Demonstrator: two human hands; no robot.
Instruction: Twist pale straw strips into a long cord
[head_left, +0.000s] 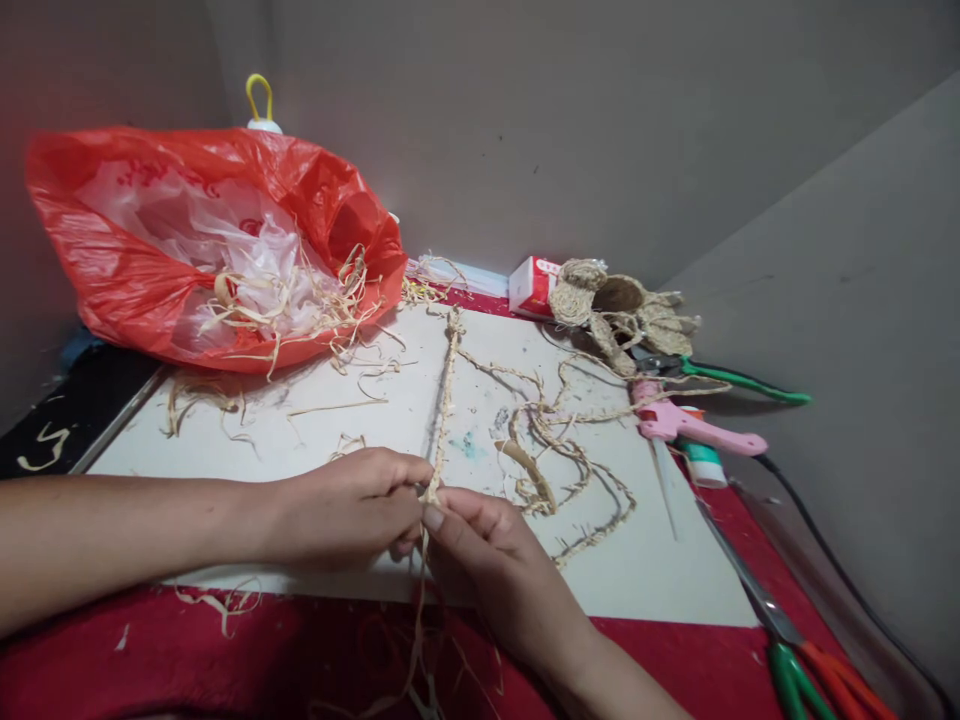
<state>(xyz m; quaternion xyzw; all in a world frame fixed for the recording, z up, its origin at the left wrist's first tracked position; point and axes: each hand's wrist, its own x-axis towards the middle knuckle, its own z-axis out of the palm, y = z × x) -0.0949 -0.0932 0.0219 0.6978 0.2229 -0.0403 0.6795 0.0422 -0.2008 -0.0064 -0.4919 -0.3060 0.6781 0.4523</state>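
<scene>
Straw braid [446, 400] runs over a white board [667, 575], its near end pinched by left hand [360, 505] and right hand [504, 560]; red bag [112, 285] at far left.

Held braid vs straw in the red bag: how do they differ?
The held braid is plaited; the straw in the red bag is loose strands. The held braid runs nearly straight; the straw curls and tangles. The left hand and right hand pinch the held braid; neither touches the straw. Both are pale tan.
</scene>
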